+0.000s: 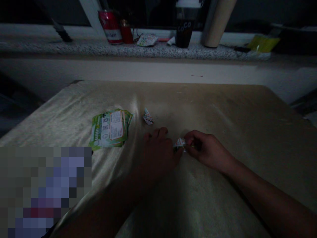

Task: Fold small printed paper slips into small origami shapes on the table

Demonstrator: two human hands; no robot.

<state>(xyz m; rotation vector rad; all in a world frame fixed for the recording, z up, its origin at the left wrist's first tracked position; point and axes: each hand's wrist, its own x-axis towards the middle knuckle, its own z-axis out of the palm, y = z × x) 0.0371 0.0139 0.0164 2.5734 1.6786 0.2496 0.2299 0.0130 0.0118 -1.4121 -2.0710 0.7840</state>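
Note:
A small folded paper (pixel 180 142) with printed lines lies between my two hands over the middle of the table. My right hand (pixel 209 147) pinches its right end between thumb and curled fingers. At its left end, the thumb and index finger of my left hand (pixel 158 150) close on the paper, while the other fingers rest forward on the cloth. Just beyond my left hand sits another folded paper piece (pixel 148 117), pointed at the top. Farther left is a fanned stack of green printed leaflets (pixel 109 129). The scene is dim, and fingers partly hide the held paper.
A light, wrinkled cloth (pixel 235 115) covers the table. Behind it, a speckled stone sill (pixel 158 51) bears a red can (pixel 110 28), a red bottle (pixel 126 32), a dark lidded cup (pixel 184 28), a tan cylinder (pixel 219 23) and a yellow item (pixel 264 43). The lower left is pixelated.

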